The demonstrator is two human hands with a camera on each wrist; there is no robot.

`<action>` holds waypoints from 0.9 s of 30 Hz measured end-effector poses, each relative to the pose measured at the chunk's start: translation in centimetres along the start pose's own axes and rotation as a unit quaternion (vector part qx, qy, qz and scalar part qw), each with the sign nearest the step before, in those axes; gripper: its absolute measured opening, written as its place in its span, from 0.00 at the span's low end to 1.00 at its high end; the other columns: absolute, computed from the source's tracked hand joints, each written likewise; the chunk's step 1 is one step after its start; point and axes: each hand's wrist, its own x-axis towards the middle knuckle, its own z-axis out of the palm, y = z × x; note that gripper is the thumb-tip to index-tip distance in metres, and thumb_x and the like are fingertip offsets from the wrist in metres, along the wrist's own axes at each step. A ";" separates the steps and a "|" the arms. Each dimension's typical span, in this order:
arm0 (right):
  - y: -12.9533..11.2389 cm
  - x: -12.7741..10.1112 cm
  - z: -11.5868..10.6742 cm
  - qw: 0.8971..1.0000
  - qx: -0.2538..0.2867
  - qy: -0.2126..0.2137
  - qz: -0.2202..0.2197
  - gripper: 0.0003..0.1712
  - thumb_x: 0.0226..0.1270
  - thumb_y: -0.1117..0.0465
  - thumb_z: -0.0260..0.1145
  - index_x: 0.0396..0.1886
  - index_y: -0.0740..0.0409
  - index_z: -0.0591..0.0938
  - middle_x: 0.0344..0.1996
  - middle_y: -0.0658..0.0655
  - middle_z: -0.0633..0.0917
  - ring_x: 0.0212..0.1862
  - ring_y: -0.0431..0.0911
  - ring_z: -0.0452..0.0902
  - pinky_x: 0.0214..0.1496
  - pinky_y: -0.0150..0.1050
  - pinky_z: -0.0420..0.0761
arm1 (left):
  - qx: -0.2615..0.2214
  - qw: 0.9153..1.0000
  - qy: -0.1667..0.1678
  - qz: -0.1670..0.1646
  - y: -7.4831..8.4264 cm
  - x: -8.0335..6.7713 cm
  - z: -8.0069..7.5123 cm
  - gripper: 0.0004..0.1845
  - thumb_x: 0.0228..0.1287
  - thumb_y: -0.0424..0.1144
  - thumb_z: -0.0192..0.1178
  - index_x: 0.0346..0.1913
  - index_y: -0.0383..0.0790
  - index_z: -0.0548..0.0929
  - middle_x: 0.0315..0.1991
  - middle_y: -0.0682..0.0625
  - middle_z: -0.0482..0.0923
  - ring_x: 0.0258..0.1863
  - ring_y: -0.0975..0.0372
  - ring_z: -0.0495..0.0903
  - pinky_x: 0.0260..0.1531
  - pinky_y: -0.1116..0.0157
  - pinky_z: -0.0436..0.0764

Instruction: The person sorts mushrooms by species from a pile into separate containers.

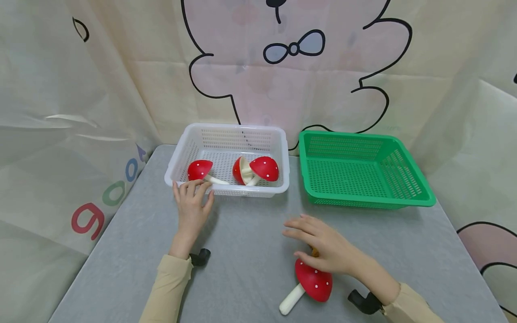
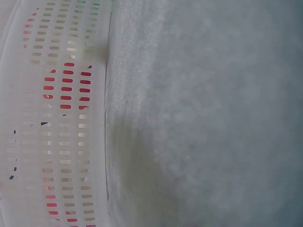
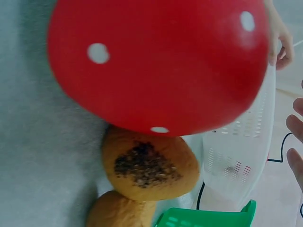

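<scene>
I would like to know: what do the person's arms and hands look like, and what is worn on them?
The left hand and right hand are bare, without gloves. Each arm wears a plain beige sleeve, the left sleeve and right sleeve. A small black device with a rounded end sits at the left wrist and another at the right.

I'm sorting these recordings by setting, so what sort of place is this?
Probably a staged indoor tabletop set, though the wider room is hidden: cartoon-printed cloth hangs behind and beside a grey table, where a white basket holds red toy-like mushrooms.
</scene>
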 end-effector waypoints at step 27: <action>-0.1 -3.3 1.6 1.000 0.001 -0.021 -0.007 0.27 0.59 0.45 0.68 0.59 0.45 0.78 0.58 0.46 0.79 0.62 0.41 0.71 0.60 0.43 0.74 | 0.005 1.000 -0.022 -0.012 -0.1 0.0 -0.1 0.14 0.59 0.36 0.64 0.49 0.41 0.81 0.49 0.42 0.76 0.53 0.48 0.69 0.67 0.33 0.44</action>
